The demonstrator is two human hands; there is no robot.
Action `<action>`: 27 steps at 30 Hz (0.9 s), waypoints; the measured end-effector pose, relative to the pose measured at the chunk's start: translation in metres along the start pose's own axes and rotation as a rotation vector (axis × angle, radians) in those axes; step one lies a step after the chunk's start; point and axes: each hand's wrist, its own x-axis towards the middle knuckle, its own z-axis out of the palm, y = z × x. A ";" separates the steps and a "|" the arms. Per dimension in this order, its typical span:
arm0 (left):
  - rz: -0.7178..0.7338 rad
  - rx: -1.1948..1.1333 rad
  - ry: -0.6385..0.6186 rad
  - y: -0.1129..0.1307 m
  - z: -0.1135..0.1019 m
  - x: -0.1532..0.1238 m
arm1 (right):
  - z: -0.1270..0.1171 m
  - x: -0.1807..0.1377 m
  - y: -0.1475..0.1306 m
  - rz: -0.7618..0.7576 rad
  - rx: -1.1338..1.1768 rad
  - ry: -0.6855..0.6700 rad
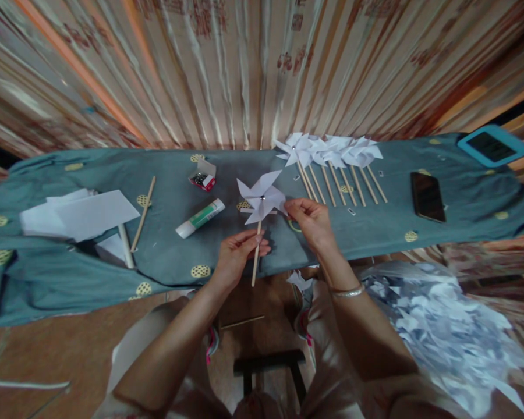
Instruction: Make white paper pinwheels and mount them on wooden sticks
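A white paper pinwheel (258, 187) with a shiny pin at its centre is held upright over the near edge of the table. My left hand (236, 256) is closed around its wooden stick (255, 267), thumb in front, with the stick's lower end sticking out below. At the right side of the pinwheel, my right hand (313, 222) pinches the tip of one paper blade. Behind them lies a thing with a yellow loop (294, 225), mostly hidden by the pinwheel and my right hand.
Finished pinwheels (332, 152) lie in a row at the back. Left of centre are a glue stick (199, 219), a small box of pins (203, 176), a loose stick (144, 212) and paper sheets (91, 215). A phone (427, 196) and blue-framed tablet (491, 145) lie right; a bag of paper pieces (449, 326) stands below.
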 end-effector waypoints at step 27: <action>0.022 -0.007 0.020 0.000 0.001 0.001 | 0.014 -0.012 -0.001 0.076 0.063 -0.115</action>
